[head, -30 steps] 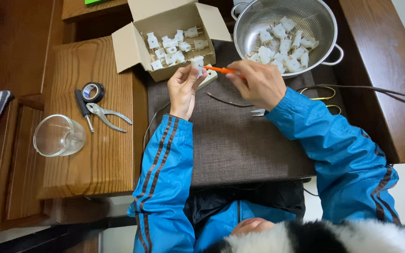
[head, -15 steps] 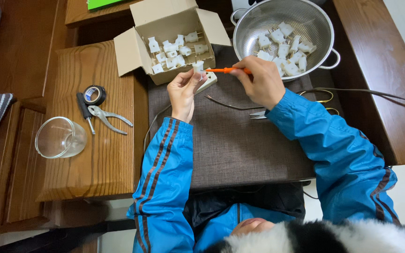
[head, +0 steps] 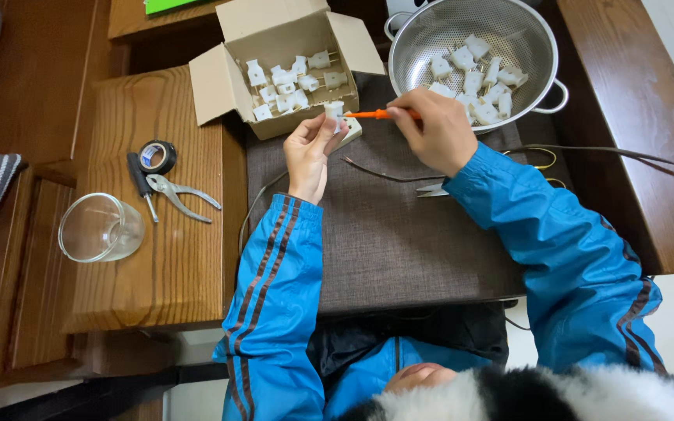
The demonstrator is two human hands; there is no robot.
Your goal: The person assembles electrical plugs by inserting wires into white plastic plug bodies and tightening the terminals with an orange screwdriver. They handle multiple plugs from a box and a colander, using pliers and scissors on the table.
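Head view: your left hand pinches a small white plug just in front of the cardboard box, and your right hand grips an orange screwdriver, tip on the plug. It looks like screw work; hold the tip steady next.

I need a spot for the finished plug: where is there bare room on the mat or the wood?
The mat is bare below the wire and between the sleeves. The wood is bare below the pliers, right of the glass. It is crowded at the top: box, colander, left hand, right hand.
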